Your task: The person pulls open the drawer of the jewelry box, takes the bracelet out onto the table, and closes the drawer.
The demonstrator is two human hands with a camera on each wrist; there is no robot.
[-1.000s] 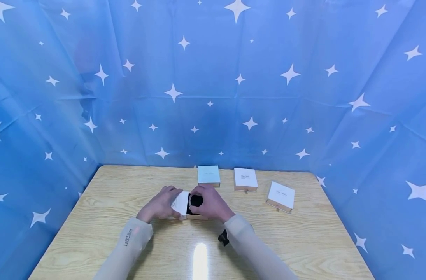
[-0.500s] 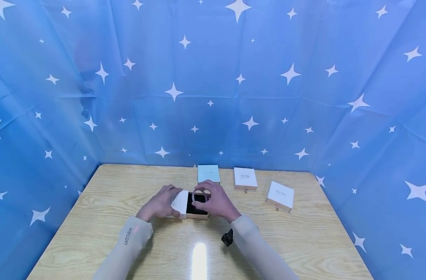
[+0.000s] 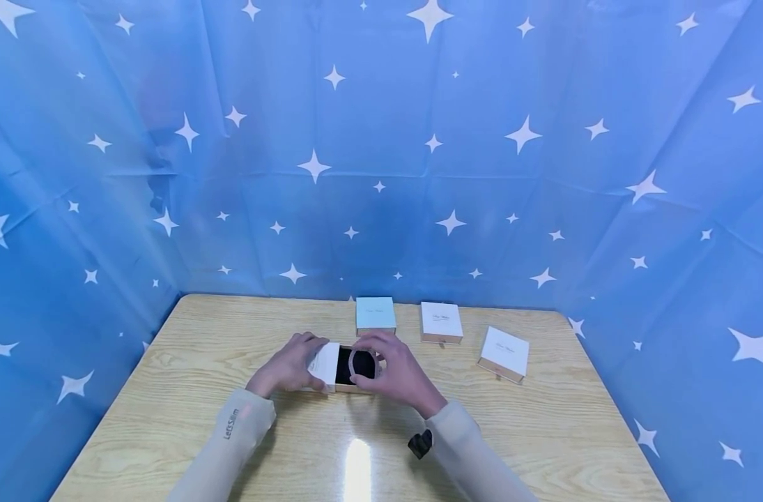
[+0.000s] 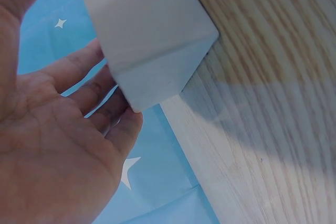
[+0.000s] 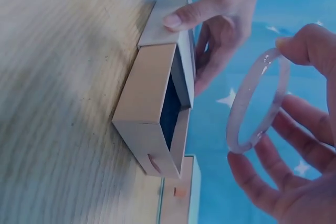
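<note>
In the head view my left hand (image 3: 290,364) grips the white sleeve (image 3: 323,364) of a small drawer-style gift box, thumb at the near side and fingers at the far side. The box's drawer (image 5: 144,85) is pulled partly out to the right; its inside is dark. My right hand (image 3: 398,373) holds a pale translucent bangle (image 5: 240,106) between thumb and fingertips, tilted above the drawer and apart from it. In the left wrist view the fingers (image 4: 86,69) lie against the edge of the sleeve.
Behind the hands stands a light blue box (image 3: 375,312). Two white boxes, one nearer the middle (image 3: 441,319) and one farther right (image 3: 505,350), lie on the wooden table (image 3: 218,335). A blue curtain (image 3: 381,139) with white stars encloses the back and sides.
My right hand has raised the bangle from low over the drawer and shifted a little to the right with it. The left hand stays on the sleeve.
</note>
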